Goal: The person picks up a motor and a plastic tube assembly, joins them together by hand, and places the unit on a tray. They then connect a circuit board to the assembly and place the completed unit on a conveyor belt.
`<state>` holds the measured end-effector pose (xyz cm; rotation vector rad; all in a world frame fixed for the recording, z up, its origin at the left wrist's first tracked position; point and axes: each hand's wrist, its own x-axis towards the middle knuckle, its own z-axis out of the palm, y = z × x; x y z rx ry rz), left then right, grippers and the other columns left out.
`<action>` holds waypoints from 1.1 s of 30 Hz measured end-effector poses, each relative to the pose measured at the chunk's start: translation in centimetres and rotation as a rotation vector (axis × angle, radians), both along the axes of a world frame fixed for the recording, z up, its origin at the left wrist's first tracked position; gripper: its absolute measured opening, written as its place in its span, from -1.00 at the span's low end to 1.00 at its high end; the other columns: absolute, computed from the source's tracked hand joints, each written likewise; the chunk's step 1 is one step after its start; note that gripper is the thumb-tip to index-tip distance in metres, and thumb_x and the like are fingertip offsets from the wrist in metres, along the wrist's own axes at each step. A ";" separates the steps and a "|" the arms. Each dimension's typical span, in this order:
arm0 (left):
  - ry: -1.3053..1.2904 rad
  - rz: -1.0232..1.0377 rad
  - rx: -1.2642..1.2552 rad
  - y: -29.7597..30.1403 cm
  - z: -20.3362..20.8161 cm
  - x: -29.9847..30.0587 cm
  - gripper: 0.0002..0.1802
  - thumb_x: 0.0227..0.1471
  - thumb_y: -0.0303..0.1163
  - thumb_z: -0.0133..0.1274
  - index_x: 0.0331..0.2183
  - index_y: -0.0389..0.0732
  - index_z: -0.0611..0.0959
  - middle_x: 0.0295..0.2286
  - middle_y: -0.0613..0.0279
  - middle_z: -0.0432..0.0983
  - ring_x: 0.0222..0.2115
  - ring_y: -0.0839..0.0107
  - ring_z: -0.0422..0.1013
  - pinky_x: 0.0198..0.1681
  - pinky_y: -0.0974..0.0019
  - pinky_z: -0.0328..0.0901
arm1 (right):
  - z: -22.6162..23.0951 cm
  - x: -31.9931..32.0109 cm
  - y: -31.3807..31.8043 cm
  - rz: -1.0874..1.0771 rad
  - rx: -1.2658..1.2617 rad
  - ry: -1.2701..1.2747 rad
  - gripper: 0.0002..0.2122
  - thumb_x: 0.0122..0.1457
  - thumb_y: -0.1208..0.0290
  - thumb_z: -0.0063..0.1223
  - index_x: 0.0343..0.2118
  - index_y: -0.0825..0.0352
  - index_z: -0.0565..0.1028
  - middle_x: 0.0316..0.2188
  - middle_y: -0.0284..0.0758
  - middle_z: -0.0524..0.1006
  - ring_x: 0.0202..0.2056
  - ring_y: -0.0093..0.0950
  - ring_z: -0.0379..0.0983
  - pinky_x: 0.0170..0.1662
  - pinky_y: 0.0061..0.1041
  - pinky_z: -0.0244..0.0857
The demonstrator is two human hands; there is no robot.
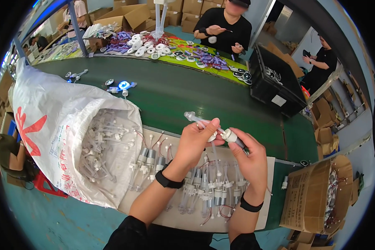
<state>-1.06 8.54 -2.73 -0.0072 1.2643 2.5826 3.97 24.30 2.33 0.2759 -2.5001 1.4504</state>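
Over the front of the bench, my left hand (192, 143) pinches a clear plastic tube fitting (191, 116), whose flared end points up and left. My right hand (253, 156) grips a small cylindrical motor (230, 136) with a white cap and a grey body. The cap is close to the fitting's white joint; I cannot tell whether they touch. Below my hands, several motors with clear tubes and red wires lie in rows on a cardboard sheet (260, 214). More motors (151, 157) lie left of my left wrist.
A white woven sack (50, 108) on the left holds loose clear fittings (98, 152). Beyond my hands runs a green conveyor belt (162, 89), carrying a lit blue part (123, 86). A black crate (275, 79) stands far right, a wire-filled carton (306, 196) near right. A co-worker (225, 29) works opposite.
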 end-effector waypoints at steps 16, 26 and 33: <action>0.070 -0.025 -0.027 -0.4 0.0 0.1 -0.78 0.11 -0.32 0.17 -0.32 -0.31 0.64 -0.41 0.23 0.59 -0.41 0.52 0.53 -0.30 0.45 0.48 | 0.2 0.3 -0.6 -0.039 0.060 0.074 -0.69 0.08 0.59 0.17 -0.07 0.40 0.53 -0.37 -0.30 0.55 -0.40 -0.58 0.41 -0.30 -0.63 0.29; 0.150 0.038 -0.083 -0.6 0.2 0.2 -0.80 0.09 -0.35 0.19 -0.36 -0.32 0.66 -0.45 0.27 0.59 -0.44 0.59 0.46 -0.34 0.49 0.37 | -0.2 0.0 -1.1 -0.048 0.221 0.257 -0.68 0.03 0.61 0.21 -0.09 0.41 0.55 -0.25 -0.20 0.60 -0.30 -0.41 0.49 -0.25 -0.54 0.37; 0.185 0.023 -0.072 0.3 -0.3 0.2 -0.82 0.11 -0.32 0.18 -0.36 -0.25 0.66 -0.45 0.32 0.57 -0.48 0.64 0.38 -0.38 0.51 0.26 | 0.3 0.3 -1.1 -0.078 0.298 0.316 -0.67 -0.01 0.62 0.21 -0.11 0.41 0.56 -0.24 -0.17 0.60 -0.28 -0.35 0.50 -0.21 -0.48 0.38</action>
